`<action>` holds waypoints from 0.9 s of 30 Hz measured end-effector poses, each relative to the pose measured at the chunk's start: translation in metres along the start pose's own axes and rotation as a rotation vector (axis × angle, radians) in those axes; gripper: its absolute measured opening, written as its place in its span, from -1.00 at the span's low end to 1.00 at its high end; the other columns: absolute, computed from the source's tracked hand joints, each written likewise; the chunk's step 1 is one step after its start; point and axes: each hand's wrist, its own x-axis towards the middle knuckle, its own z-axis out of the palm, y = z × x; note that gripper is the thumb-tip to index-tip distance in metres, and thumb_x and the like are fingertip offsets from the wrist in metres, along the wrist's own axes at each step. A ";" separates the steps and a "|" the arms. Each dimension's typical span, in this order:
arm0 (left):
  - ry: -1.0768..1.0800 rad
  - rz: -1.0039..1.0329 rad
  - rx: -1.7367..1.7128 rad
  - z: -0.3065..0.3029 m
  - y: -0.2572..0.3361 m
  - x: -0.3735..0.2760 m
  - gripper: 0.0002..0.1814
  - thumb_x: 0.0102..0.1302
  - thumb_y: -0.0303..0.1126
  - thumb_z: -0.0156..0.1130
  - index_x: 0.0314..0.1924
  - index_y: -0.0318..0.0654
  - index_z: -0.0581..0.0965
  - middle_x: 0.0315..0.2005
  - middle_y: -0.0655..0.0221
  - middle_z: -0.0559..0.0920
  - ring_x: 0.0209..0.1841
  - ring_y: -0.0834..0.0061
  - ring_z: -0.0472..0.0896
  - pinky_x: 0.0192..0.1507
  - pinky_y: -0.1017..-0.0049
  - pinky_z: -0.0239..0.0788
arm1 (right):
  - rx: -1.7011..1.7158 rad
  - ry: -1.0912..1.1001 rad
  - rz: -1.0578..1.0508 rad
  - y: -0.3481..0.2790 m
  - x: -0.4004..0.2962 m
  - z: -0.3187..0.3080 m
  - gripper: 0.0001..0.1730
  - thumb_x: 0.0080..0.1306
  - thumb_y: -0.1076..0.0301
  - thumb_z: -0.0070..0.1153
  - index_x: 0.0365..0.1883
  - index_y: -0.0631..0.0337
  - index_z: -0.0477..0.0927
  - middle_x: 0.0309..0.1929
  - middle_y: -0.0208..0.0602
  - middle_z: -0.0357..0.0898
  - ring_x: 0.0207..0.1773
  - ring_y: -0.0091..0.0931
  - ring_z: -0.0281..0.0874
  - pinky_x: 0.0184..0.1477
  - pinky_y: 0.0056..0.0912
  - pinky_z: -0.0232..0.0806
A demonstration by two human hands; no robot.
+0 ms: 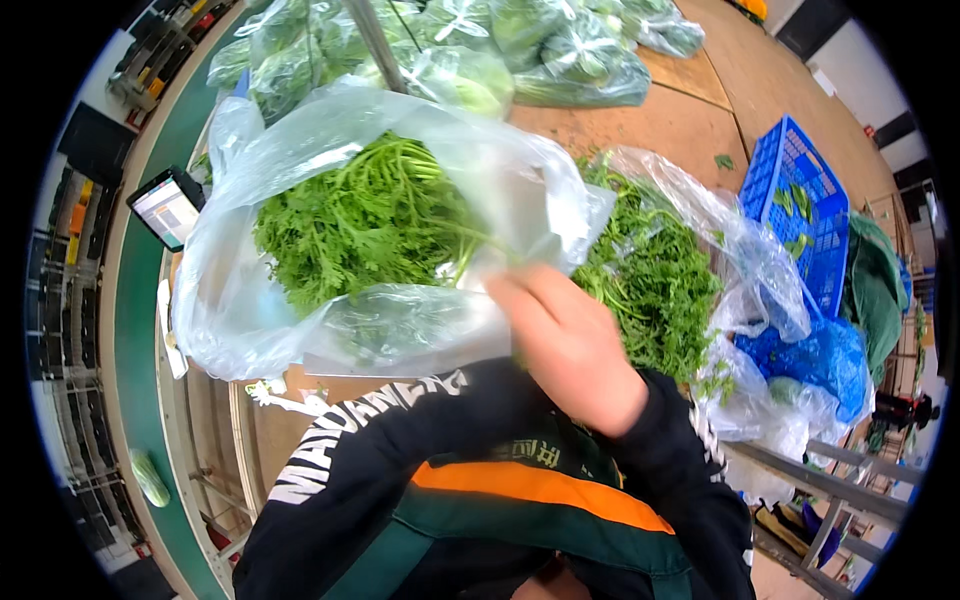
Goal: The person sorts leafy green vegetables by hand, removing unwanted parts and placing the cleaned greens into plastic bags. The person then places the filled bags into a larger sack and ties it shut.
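Observation:
My right hand (562, 337), blurred, is at the right side of a large open clear plastic bag (247, 172). Its fingertips pinch a thin green stem (487, 240). Inside the bag lies a bunch of feathery leafy greens (352, 217), its leaves towards the left. Looser greens (652, 292) are heaped to the right of the hand, partly in another clear bag (757, 262). My left sleeve (480, 397) reaches across in front of me, but my left hand cannot be seen; it is hidden behind the right hand.
Several bagged green vegetables (457, 75) and a metal post (375, 45) stand beyond the bag. A blue plastic basket (795, 210) with leaves is right, above a blue bag (817, 360). At left are a screen device (166, 210) and a green conveyor belt (139, 375) carrying a wrapped vegetable (150, 478).

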 end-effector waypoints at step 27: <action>0.128 -0.063 0.049 0.025 0.028 -0.019 -0.82 0.51 -0.29 0.09 -0.11 -0.25 0.52 -0.34 0.43 0.58 -0.28 0.54 0.57 -0.31 0.50 0.43 | 1.426 0.685 0.831 -0.002 -0.140 -0.023 -0.70 0.47 0.31 -0.03 -0.49 0.21 0.36 -0.30 -0.10 0.52 -0.30 -0.36 0.48 -0.10 -0.33 0.39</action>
